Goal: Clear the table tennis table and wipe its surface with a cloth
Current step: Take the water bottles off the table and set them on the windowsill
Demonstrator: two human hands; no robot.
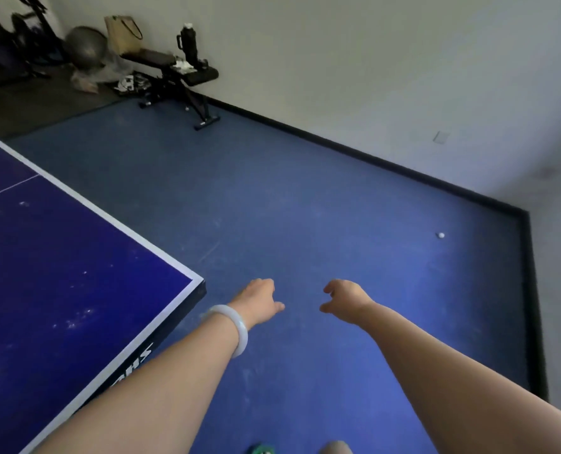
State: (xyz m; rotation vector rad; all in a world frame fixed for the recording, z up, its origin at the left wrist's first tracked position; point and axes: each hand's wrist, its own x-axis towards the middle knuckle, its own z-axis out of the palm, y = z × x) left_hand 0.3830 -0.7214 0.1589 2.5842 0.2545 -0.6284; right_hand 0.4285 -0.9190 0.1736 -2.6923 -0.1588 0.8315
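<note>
Though blue, a white-flecked table point(76, 250).

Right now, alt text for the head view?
Bare left hand and right hand, loosely curled and empty, reach over blue floor beside the corner of a dark blue, white-edged table tennis table with pale specks. A small white ball lies on the floor.
</note>
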